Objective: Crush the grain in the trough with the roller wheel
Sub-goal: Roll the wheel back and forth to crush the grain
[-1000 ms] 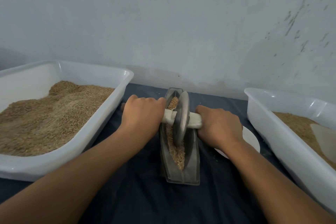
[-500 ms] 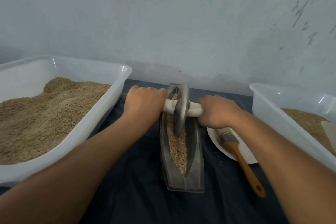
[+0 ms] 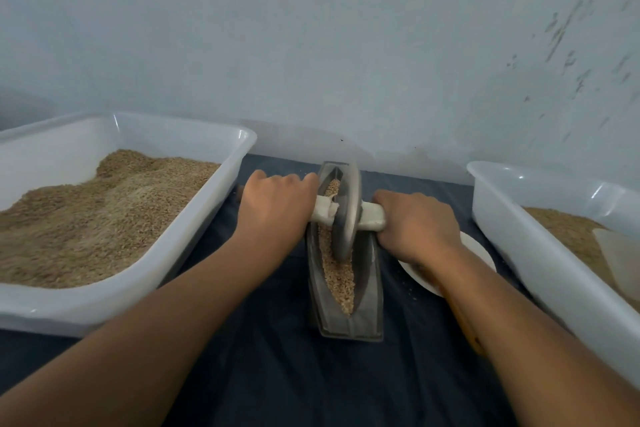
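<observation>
Fingers of the left hand (image 3: 273, 208) are curled over the cloth-wrapped axle (image 3: 323, 210) just left of the roller wheel (image 3: 347, 211), gripping it; the fingers of the right hand (image 3: 417, 224) are wrapped round the other end of the axle, just right of the wheel. The wheel stands upright on its edge in the metal trough (image 3: 346, 319), toward the far half of the trough, with grain (image 3: 341, 282) lying along the channel both beyond the wheel and nearer the person.

Well left of the wheel sits a white tub (image 3: 194, 236) heaped with grain. Just right of the wheel, under the right wrist, a white plate (image 3: 479, 251) shows in part. Farther right is a second white tub (image 3: 519, 222) holding a lower layer of grain.

As a judgement: crushing is under way, not finished. The grain nearer the person looks coarse and broken but still granular, so more passes of the wheel along the trough seem to be needed.
</observation>
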Action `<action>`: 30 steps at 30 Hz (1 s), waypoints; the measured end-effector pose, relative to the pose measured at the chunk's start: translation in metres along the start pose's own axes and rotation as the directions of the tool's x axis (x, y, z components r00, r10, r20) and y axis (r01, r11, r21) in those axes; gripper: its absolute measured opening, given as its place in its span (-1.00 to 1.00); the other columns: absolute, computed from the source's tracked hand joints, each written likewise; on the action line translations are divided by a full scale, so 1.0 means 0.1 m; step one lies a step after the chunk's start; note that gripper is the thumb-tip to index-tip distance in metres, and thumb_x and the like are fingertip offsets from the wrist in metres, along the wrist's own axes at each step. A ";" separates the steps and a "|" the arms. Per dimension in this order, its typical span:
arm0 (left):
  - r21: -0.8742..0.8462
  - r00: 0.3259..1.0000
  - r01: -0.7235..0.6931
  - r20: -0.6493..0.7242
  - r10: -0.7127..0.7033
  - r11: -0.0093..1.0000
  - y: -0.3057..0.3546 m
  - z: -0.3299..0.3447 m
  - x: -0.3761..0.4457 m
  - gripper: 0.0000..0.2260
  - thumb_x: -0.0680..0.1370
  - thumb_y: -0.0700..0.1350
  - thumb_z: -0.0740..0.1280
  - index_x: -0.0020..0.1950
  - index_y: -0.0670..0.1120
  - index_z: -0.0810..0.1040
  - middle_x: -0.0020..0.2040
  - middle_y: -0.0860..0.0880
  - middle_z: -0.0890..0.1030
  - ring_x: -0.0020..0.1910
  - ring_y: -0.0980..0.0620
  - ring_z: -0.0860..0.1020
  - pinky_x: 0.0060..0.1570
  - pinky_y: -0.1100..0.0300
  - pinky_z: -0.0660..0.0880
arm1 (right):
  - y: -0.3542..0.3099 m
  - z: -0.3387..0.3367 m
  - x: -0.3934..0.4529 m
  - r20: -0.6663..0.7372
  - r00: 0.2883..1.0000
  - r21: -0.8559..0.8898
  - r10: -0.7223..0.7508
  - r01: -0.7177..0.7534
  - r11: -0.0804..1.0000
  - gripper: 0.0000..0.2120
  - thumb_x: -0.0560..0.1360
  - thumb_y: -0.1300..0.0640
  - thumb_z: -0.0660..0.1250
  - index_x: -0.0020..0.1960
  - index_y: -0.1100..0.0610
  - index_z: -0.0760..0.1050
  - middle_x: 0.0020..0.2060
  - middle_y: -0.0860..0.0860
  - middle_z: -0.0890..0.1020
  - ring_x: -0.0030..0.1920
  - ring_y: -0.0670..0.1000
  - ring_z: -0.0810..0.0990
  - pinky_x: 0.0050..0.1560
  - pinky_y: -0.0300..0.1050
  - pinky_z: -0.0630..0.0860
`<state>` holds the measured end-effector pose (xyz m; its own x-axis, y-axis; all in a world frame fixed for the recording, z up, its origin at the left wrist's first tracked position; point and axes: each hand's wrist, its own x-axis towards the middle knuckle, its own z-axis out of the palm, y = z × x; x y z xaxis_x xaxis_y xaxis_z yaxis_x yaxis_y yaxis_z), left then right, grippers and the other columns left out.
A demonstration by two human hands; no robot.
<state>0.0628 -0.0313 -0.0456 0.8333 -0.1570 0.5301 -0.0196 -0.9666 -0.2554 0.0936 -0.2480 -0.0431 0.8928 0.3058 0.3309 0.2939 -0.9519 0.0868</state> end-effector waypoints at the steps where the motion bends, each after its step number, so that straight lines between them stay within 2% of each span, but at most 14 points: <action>1: -0.004 1.000 0.002 -0.006 -0.002 1.000 0.01 -0.02 -0.03 -0.74 0.49 -0.12 0.38 -0.06 0.00 0.26 -0.30 0.06 0.35 -0.45 0.06 0.22 -0.23 0.09 0.23 | -0.01 0.00 -0.03 -0.015 1.000 -0.002 0.005 -0.005 1.000 -0.88 0.41 -0.06 0.26 -0.10 -0.14 0.34 -0.35 -0.11 0.49 -0.31 0.03 0.49 -0.38 -0.10 0.27; 5: -0.028 1.000 -0.012 0.000 0.012 1.000 0.03 -0.11 -0.10 -0.67 0.48 -0.12 0.40 -0.06 0.00 0.21 -0.28 0.04 0.33 -0.40 0.05 0.26 -0.22 0.07 0.24 | -0.03 0.01 -0.17 -0.083 0.996 -0.007 0.029 -0.030 1.000 -0.84 0.43 -0.06 0.27 -0.10 -0.09 0.29 -0.37 -0.10 0.46 -0.36 0.04 0.45 -0.40 -0.11 0.26; 10: -0.032 1.000 -0.023 -0.001 0.023 0.999 0.05 -0.21 -0.20 -0.66 0.47 -0.15 0.40 -0.05 0.01 0.21 -0.29 0.05 0.31 -0.37 0.04 0.31 -0.20 0.08 0.25 | -0.08 0.00 -0.33 -0.163 0.986 0.027 0.045 -0.041 0.999 -0.80 0.44 -0.05 0.28 -0.11 -0.08 0.25 -0.41 -0.10 0.41 -0.37 0.10 0.43 -0.39 -0.09 0.34; 12: -0.040 1.000 -0.017 0.003 0.017 0.999 0.04 -0.22 -0.25 -0.65 0.47 -0.13 0.41 -0.05 0.02 0.20 -0.27 0.06 0.32 -0.33 0.03 0.34 -0.19 0.09 0.26 | -0.10 -0.02 -0.40 -0.234 0.972 -0.019 0.008 -0.013 1.000 -0.78 0.41 -0.04 0.33 -0.13 -0.08 0.27 -0.44 -0.12 0.34 -0.44 0.04 0.34 -0.45 -0.18 0.14; 14: -0.044 1.000 -0.002 0.005 0.002 0.999 0.03 -0.23 -0.29 -0.63 0.46 -0.14 0.41 -0.04 0.02 0.19 -0.25 0.06 0.31 -0.30 0.02 0.35 -0.16 0.10 0.26 | -0.17 -0.07 -0.47 -0.303 0.953 -0.120 -0.024 -0.013 0.993 -0.73 0.34 -0.02 0.41 -0.18 -0.08 0.29 -0.48 -0.14 0.28 -0.51 -0.04 0.16 -0.42 -0.22 -0.08; 16: -0.047 1.000 0.004 0.004 -0.003 0.999 0.03 -0.25 -0.31 -0.63 0.46 -0.16 0.41 -0.04 0.02 0.19 -0.23 0.06 0.33 -0.28 0.02 0.35 -0.15 0.10 0.27 | -0.25 -0.13 -0.53 -0.343 0.939 -0.163 0.013 -0.073 0.984 -0.70 0.26 0.02 0.47 -0.23 -0.07 0.33 -0.51 -0.14 0.32 -0.53 -0.06 0.08 -0.37 -0.24 -0.15; 19: -0.053 1.000 -0.010 -0.011 0.009 0.999 0.05 -0.27 -0.32 -0.62 0.45 -0.18 0.40 -0.04 0.01 0.17 -0.22 0.05 0.34 -0.27 0.01 0.34 -0.13 0.09 0.29 | -0.28 -0.09 -0.58 -0.347 0.936 -0.132 0.055 -0.107 0.985 -0.69 0.29 0.05 0.46 -0.24 -0.05 0.29 -0.50 -0.12 0.40 -0.53 -0.11 0.07 -0.39 -0.24 -0.10; 23: -0.045 1.000 -0.009 -0.005 0.008 0.999 0.05 -0.24 -0.29 -0.65 0.46 -0.18 0.39 -0.04 0.01 0.19 -0.23 0.05 0.35 -0.29 0.01 0.35 -0.13 0.09 0.30 | -0.22 -0.03 -0.53 -0.329 0.942 -0.113 0.072 -0.115 0.987 -0.77 0.38 0.03 0.37 -0.19 -0.05 0.29 -0.45 -0.11 0.39 -0.51 -0.07 0.19 -0.42 -0.19 -0.02; 25: -0.047 1.000 0.002 0.004 -0.002 0.999 0.05 -0.20 -0.27 -0.68 0.48 -0.16 0.39 -0.05 0.01 0.21 -0.23 0.06 0.38 -0.29 0.01 0.37 -0.13 0.08 0.34 | -0.19 -0.02 -0.47 -0.292 0.954 -0.108 0.065 -0.100 0.989 -0.81 0.41 0.01 0.34 -0.16 -0.04 0.30 -0.45 -0.10 0.36 -0.49 -0.04 0.22 -0.43 -0.16 -0.01; 28: -0.032 1.000 0.009 0.012 -0.008 0.999 0.03 -0.14 -0.23 -0.69 0.48 -0.12 0.40 -0.06 0.02 0.24 -0.25 0.06 0.41 -0.33 0.03 0.38 -0.17 0.08 0.34 | -0.15 0.00 -0.37 -0.204 0.977 -0.048 0.069 -0.081 0.996 -0.82 0.42 -0.02 0.28 -0.14 -0.05 0.27 -0.44 -0.10 0.38 -0.43 0.06 0.36 -0.43 -0.13 0.16; 30: -0.022 1.000 0.006 0.004 -0.006 1.000 0.03 -0.12 -0.18 -0.70 0.48 -0.13 0.40 -0.08 0.01 0.25 -0.27 0.06 0.41 -0.37 0.04 0.34 -0.20 0.08 0.31 | -0.12 0.01 -0.31 -0.184 0.981 -0.044 0.069 -0.078 0.996 -0.83 0.41 -0.02 0.27 -0.14 -0.04 0.27 -0.43 -0.09 0.41 -0.45 0.03 0.35 -0.43 -0.13 0.20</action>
<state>0.0411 -0.0337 -0.0462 0.8354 -0.1501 0.5287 -0.0266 -0.9719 -0.2340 0.0627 -0.2466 -0.0559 0.8329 0.2304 0.5032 0.2079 -0.9729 0.1014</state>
